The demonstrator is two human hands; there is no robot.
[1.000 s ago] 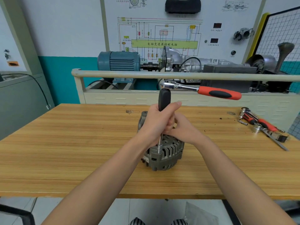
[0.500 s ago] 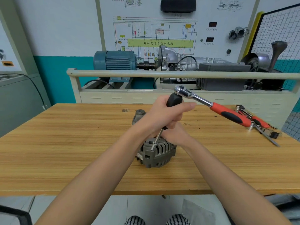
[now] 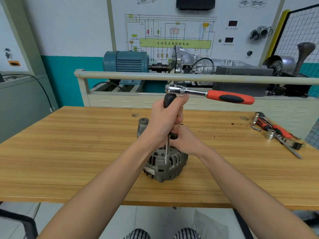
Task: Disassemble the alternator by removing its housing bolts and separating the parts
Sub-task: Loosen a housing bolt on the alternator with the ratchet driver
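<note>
Bright, even indoor light, shadows on the table (image 3: 69, 152) are really soft. Glare on the chrome ratchet head (image 3: 174, 89). Heavy fisheye bend at the edges, corners go a bit soft and smeary

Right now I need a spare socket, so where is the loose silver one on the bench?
In the head view the silver socket sits far right on the wooden bench, beside the spare red-handled tools.

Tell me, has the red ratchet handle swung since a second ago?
Yes. The ratchet handle dipped toward the spare tools on the table half a second ago, then rose back level with the rail.
</note>
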